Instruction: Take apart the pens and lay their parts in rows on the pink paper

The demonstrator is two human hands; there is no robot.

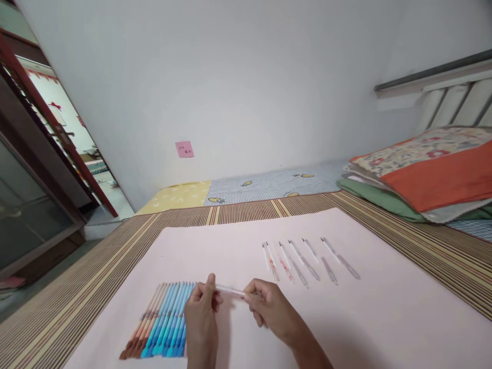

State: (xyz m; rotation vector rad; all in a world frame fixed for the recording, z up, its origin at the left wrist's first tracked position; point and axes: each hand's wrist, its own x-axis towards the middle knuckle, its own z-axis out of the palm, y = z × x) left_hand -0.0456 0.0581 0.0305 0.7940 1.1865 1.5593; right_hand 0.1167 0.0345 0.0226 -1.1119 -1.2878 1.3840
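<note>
My left hand (202,312) and my right hand (271,307) both pinch a thin clear pen tube (230,290), one at each end, just above a pale pink sheet (384,318). Close to my left hand lies a tight row of several pens (163,320), blue ones and peach-brown ones side by side. Farther back on the sheet, right of centre, several clear pen parts (303,259) lie spread out in a loose row.
The pink sheet rests on a striped woven mat (77,297) on a bed. Folded bedding and an orange pillow (430,174) are stacked at the right. A white wall with a pink note (184,149) is behind; a doorway (57,154) opens at the left.
</note>
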